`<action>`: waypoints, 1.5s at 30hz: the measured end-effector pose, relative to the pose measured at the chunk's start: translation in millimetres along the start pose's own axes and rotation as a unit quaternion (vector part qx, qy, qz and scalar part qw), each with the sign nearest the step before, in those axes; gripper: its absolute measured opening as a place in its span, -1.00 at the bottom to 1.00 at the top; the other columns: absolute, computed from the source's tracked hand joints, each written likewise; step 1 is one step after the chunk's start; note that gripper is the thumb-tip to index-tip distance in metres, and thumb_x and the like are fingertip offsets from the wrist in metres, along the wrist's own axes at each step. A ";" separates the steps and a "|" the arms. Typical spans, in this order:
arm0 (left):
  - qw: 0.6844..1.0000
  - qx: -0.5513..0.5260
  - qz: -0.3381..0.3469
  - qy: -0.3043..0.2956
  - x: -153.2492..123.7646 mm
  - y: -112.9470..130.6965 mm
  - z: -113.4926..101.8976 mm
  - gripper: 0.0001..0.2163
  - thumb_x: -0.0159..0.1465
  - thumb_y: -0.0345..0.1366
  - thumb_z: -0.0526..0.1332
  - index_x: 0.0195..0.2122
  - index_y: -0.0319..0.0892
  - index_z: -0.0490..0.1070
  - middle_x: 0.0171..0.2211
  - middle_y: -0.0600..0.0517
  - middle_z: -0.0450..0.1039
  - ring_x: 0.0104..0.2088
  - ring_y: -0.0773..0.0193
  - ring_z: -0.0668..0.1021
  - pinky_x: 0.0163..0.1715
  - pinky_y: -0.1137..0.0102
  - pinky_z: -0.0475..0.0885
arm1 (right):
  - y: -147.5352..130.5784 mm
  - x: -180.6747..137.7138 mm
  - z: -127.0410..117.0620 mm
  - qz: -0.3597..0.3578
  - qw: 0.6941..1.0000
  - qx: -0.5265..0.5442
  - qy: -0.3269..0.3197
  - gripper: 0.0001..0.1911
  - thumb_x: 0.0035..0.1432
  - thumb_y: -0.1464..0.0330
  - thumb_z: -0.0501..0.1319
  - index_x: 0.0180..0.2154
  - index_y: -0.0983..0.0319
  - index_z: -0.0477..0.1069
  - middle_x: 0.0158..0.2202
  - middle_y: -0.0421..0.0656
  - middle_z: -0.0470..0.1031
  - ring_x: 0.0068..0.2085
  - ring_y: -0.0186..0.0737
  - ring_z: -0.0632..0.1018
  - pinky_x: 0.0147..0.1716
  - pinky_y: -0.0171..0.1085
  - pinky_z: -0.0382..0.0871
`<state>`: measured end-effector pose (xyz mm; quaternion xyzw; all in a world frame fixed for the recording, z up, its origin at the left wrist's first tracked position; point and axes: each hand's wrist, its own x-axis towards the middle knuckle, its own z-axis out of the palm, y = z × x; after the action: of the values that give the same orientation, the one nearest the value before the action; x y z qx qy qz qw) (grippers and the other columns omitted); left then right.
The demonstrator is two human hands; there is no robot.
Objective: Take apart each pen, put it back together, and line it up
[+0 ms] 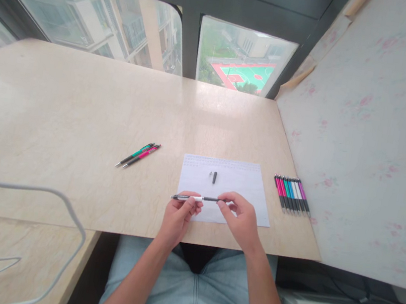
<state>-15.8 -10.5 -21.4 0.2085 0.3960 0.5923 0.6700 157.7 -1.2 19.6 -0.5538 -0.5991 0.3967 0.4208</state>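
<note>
My left hand [179, 213] and my right hand [239, 217] together hold a black-and-white pen [196, 198] level over a white sheet of paper [240, 180]. The left fingers pinch the pen near its tip end; the right fingers pinch its other end. A small dark pen part [214, 176] lies on the paper just beyond the hands. A green pen and a pink pen [139, 155] lie side by side on the beige table [78, 118] to the left. Several coloured pens [291, 194] lie in a row to the right of the paper.
A patterned wall panel [371, 146] borders the table on the right. Windows [130, 29] run along the far edge. A white cable [61, 232] loops over the lower left surface. My legs in light jeans [187, 282] sit under the near edge.
</note>
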 end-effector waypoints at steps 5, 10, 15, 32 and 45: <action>1.000 -0.016 -0.012 0.004 0.0 1.9 0.9 -0.78 0.14 -0.21 0.41 -0.27 -0.25 0.57 -0.47 -0.02 0.54 -0.46 0.37 0.51 -0.40 0.46 0.39 | -9.4 -0.7 -4.4 -0.014 1.000 -0.010 0.014 -0.86 0.20 0.28 0.21 -0.27 0.17 0.51 -0.28 -0.10 0.57 -0.25 -0.14 0.56 -0.34 -0.23 0.47; 0.999 -0.042 -0.018 0.007 0.7 3.9 -0.7 -0.77 0.14 -0.20 0.42 -0.27 -0.25 0.56 -0.49 0.00 0.51 -0.49 0.39 0.49 -0.45 0.47 0.37 | -11.4 -2.1 -12.1 -0.016 0.999 -0.026 0.027 -0.85 0.21 0.26 0.22 -0.27 0.17 0.51 -0.27 -0.09 0.57 -0.26 -0.13 0.55 -0.33 -0.21 0.48; 0.996 -0.079 -0.032 0.022 2.2 3.5 -2.4 -0.77 0.11 -0.22 0.44 -0.28 -0.25 0.56 -0.47 0.01 0.51 -0.45 0.42 0.50 -0.41 0.51 0.38 | 1.4 -4.3 -24.9 0.012 0.997 -0.020 0.069 -0.83 0.19 0.23 0.25 -0.26 0.18 0.52 -0.26 -0.07 0.57 -0.22 -0.11 0.56 -0.31 -0.20 0.49; 0.997 -0.069 -0.034 0.020 2.4 4.4 0.1 -0.77 0.12 -0.22 0.43 -0.27 -0.25 0.56 -0.47 0.00 0.52 -0.45 0.41 0.51 -0.40 0.50 0.38 | 45.2 46.9 10.1 -0.045 0.934 -0.319 0.153 -0.84 0.24 0.31 0.15 -0.33 0.17 0.48 -0.36 -0.07 0.55 -0.28 -0.08 0.48 -0.28 -0.16 0.31; 0.997 -0.058 -0.038 0.017 2.0 4.5 -0.1 -0.77 0.13 -0.22 0.43 -0.27 -0.26 0.56 -0.48 0.00 0.51 -0.45 0.40 0.51 -0.39 0.49 0.39 | 31.8 40.3 11.3 0.037 0.975 -0.196 0.101 -0.60 0.34 0.17 0.04 -0.46 0.19 0.44 -0.47 -0.12 0.48 -0.38 -0.17 0.43 -0.34 -0.20 0.28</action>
<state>-18.8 -7.6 -18.6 0.1444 0.3797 0.5917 0.6963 156.3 41.2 -11.5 -0.6845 -0.5989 0.2286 0.3473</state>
